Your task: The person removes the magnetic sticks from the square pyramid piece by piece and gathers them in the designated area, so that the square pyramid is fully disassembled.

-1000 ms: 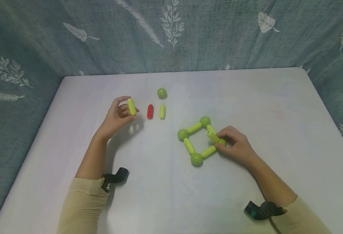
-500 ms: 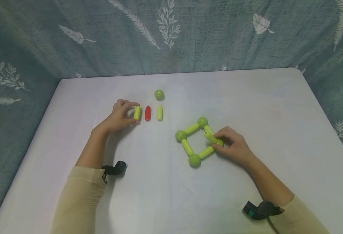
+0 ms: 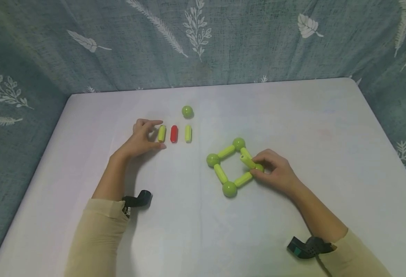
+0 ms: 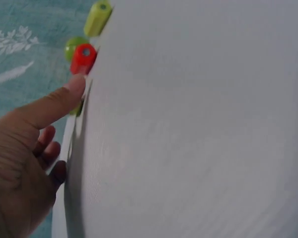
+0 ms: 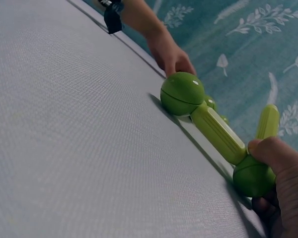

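Observation:
My left hand (image 3: 138,141) is spread around a yellow-green magnetic stick (image 3: 161,133) lying on the table, its thumb apart from the stick. Beside that lie a red stick (image 3: 174,134) and another yellow-green stick (image 3: 188,133), with a loose green ball (image 3: 187,112) behind them. My right hand (image 3: 275,171) grips the right corner of a square frame (image 3: 226,151) built of yellow-green sticks and green balls. At this corner an extra stick (image 5: 268,121) rises from the ball (image 5: 253,176), and my thumb presses where the two meet. Fingers partly hide this ball.
A white-covered table (image 3: 203,238) bears everything. Teal leaf-patterned cloth (image 3: 147,42) hangs behind it and along both sides. Each wrist wears a black camera, the left one (image 3: 142,199) and the right one (image 3: 306,247) both jutting inward.
My left hand has brought its yellow-green stick down onto the table, left of the red stick, and let go of it. The right hand keeps its grip on the frame's corner.

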Tool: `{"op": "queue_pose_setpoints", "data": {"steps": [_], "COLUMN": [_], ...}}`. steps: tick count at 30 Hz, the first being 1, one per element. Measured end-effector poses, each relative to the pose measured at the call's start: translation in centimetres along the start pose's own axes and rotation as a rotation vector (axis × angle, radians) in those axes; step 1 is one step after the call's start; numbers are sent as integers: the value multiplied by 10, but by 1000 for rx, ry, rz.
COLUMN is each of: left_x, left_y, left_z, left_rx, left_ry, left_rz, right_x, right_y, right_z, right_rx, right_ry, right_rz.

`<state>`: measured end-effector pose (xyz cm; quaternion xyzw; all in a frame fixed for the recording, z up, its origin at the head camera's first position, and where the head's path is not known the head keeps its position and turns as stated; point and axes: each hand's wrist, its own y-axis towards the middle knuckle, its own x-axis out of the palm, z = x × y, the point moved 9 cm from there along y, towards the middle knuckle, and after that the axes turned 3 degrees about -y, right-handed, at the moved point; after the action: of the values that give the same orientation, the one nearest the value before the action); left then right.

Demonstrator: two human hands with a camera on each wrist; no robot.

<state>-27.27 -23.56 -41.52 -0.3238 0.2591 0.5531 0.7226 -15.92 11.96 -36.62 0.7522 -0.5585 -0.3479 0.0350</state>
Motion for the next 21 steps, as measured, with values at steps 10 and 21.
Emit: {"op": "queue_pose_setpoints", "data": {"steps": [10,21], "left_x": [18,55], "left_y": [-13,-21], "left_z": [62,128], "left_rx": [339,593], "left_ry": [-99,-223], "left_rz": [98,11], "right_x": [-1,5], "right_y": [-1,-2], "right_z": [3,-1], "right_rx": [48,-117], "right_ry": [8,49], "right_rz": [-2,-37]}}
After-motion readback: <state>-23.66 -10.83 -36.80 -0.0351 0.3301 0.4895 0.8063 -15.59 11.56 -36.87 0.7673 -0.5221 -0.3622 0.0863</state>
